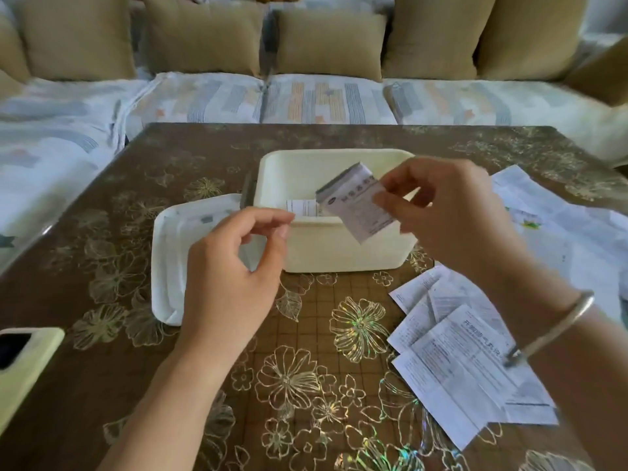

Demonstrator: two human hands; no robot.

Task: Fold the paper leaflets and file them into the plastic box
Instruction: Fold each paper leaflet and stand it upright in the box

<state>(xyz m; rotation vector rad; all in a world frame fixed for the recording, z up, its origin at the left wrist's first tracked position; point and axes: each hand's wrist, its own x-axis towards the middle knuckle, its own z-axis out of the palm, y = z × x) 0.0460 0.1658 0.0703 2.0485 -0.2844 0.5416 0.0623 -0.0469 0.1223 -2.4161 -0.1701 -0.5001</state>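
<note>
Currently pinches the folded leaflet (356,205) by its right edge in the right hand (452,212), just above the near rim of the plastic box (326,246), left hand (234,266) loosely curled, empty. Likely handles light, thin, springy: best gripped across the fold, gently.

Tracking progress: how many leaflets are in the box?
1: a folded white paper leaflet against the near wall of the cream plastic box. More may hide below. The right hand holds another leaflet.

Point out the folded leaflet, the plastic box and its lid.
folded leaflet (355,209), head view, printed front face.
plastic box (339,248), head view, near outer wall.
lid (170,249), head view, bare left part.
</note>
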